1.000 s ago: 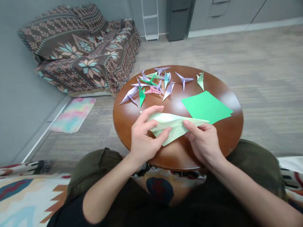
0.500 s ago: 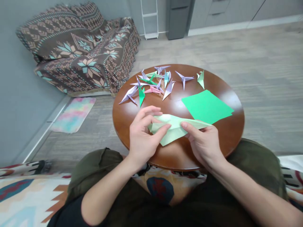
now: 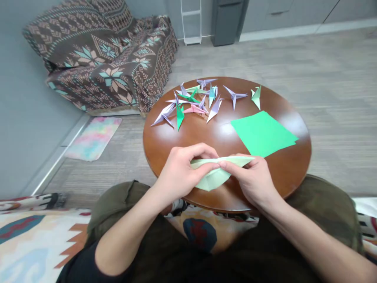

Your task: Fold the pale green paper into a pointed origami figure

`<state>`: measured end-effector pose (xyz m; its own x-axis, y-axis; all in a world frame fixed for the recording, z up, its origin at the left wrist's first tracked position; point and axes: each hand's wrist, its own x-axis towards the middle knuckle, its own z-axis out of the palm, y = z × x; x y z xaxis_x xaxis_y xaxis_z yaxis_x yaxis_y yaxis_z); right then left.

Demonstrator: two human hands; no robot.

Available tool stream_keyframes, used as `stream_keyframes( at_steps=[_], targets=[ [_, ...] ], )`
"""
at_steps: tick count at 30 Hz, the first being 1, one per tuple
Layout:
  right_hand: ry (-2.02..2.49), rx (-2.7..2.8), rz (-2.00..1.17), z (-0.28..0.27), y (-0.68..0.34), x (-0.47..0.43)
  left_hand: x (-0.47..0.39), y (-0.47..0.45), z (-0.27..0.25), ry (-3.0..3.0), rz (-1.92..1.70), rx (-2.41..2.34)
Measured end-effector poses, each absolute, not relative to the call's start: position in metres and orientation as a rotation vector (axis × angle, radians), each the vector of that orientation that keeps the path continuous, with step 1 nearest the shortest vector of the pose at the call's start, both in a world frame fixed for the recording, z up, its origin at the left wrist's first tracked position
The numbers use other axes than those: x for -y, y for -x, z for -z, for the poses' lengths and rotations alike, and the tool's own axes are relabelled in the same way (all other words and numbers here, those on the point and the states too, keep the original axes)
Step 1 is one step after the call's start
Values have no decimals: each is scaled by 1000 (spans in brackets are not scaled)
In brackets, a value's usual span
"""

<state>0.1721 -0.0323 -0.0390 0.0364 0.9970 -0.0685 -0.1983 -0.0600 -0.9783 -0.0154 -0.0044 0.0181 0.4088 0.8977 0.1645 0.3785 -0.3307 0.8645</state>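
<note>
Pale green folded paper (image 3: 216, 173), head view: held just above the near edge of the round wooden table (image 3: 224, 135), long axis running left to right, far tip pointing right past the right hand (image 3: 250, 179). Pinched at its left end by the left hand (image 3: 181, 173), thumb and fingers pressed together on the fold; pinched at the middle by the right hand, fingertips nearly meeting the left's. Both hands equally close, paper between them. Beyond, well apart: bright green sheet (image 3: 263, 131) to the right, cluster of folded paper cranes (image 3: 198, 102) at the far edge.
</note>
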Motion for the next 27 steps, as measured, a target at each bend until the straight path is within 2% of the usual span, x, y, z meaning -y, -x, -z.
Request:
stream_keyframes(
  at_steps=[21, 27],
  targets=[
    [1084, 986, -1411, 43, -175, 35, 2, 15, -19, -1597, -804, -1093],
    [1160, 995, -1209, 43, -178, 32, 1, 19, -21, -1509, -750, -1116]
  ],
)
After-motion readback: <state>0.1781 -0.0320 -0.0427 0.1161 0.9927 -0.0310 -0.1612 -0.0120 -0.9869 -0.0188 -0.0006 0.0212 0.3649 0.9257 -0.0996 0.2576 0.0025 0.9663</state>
